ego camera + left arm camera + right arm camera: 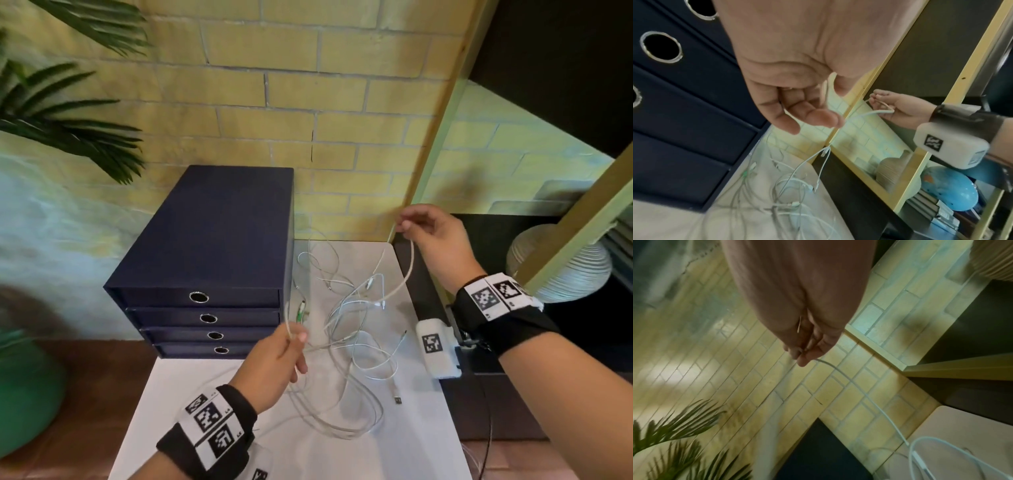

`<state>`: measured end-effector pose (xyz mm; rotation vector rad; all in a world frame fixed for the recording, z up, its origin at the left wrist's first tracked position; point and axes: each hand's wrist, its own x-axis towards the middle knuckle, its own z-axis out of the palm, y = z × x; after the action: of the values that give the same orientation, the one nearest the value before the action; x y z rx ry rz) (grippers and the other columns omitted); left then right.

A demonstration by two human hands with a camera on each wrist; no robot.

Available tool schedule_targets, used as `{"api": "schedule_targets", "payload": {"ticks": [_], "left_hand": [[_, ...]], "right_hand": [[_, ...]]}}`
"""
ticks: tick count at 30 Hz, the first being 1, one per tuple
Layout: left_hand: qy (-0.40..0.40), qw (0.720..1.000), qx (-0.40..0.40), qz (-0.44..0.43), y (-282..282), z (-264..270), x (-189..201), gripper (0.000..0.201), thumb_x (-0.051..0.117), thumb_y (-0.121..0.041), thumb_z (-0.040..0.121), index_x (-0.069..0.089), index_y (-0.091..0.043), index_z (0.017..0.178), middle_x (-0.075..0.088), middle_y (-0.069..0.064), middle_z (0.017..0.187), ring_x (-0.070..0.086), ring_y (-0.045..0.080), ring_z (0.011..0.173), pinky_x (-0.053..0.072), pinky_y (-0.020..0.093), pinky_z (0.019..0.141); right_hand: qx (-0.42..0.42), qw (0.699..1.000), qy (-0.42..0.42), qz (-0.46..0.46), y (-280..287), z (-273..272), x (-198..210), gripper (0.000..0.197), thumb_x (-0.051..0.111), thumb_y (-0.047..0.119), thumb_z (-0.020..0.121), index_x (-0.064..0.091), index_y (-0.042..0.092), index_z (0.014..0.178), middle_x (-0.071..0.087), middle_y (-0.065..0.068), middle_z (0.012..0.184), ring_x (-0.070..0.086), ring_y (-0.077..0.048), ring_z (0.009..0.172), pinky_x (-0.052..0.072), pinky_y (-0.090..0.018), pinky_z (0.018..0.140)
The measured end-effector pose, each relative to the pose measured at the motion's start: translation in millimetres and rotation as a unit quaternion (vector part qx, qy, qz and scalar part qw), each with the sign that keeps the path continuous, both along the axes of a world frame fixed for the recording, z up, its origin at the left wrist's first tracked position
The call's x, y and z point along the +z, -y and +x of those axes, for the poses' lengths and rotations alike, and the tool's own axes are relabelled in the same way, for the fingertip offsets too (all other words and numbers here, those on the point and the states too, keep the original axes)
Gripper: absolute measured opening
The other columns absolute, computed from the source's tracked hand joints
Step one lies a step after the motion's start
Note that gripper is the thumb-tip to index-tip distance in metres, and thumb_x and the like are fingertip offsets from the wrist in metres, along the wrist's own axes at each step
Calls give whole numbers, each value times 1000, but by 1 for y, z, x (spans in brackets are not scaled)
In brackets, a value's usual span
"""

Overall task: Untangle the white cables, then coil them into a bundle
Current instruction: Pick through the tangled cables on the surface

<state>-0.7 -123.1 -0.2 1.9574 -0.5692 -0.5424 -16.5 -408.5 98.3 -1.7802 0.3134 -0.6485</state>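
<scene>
A tangle of thin white cables lies on the white table, with a USB plug at its right side. My left hand is raised over the tangle's left side and pinches a white cable between thumb and fingers; the left wrist view shows the strand running through the curled fingers. My right hand is lifted at the table's far right corner and pinches another white cable strand, which curves down to the pile. A green-tipped connector lies near the drawer box.
A dark blue drawer box with several ring-pull drawers stands on the table's left half, against the yellow brick wall. A black shelf unit with a ribbed vase is to the right. Palm leaves hang at left.
</scene>
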Motion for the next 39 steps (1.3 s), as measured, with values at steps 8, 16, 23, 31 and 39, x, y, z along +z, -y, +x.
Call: {"api": "schedule_targets", "payload": {"ticks": [8, 16, 23, 31, 39], "left_hand": [[93, 979, 64, 167, -2, 13, 5, 35, 48, -54, 90, 43, -22, 104, 56, -3, 60, 59, 15, 65, 41, 31, 58], [-150, 987, -1, -57, 35, 7, 41, 52, 38, -64, 80, 57, -27, 110, 69, -6, 97, 63, 8, 86, 46, 28, 82], [-357, 896, 76, -253, 54, 11, 64, 40, 46, -42, 94, 59, -9, 112, 65, 0, 81, 64, 13, 75, 51, 32, 83], [-308, 901, 147, -267, 56, 5, 42, 24, 37, -28, 101, 55, -13, 106, 35, -8, 47, 33, 6, 39, 42, 24, 50], [-288, 931, 153, -161, 52, 23, 26, 27, 32, -9, 101, 55, -20, 104, 60, 6, 73, 48, 3, 39, 37, 17, 37]], "right_hand": [[31, 988, -49, 140, -16, -26, -18, 36, 68, -6, 77, 59, 7, 109, 64, -8, 101, 64, -19, 95, 54, -13, 74], [244, 946, -158, 147, -40, -54, -40, 27, 62, -16, 76, 66, 8, 89, 68, -1, 81, 67, -12, 80, 53, -20, 78], [369, 884, -284, 33, -52, -63, -66, 24, 68, -8, 77, 68, 12, 89, 69, 12, 79, 62, -1, 74, 48, -14, 76], [397, 839, -368, -52, -53, -63, -74, 15, 64, 5, 85, 64, 19, 83, 64, 14, 66, 60, -5, 65, 46, -14, 69], [385, 833, -378, -119, -55, -61, -74, 10, 65, 16, 86, 68, 14, 95, 62, -5, 86, 59, -12, 73, 47, -16, 74]]}}
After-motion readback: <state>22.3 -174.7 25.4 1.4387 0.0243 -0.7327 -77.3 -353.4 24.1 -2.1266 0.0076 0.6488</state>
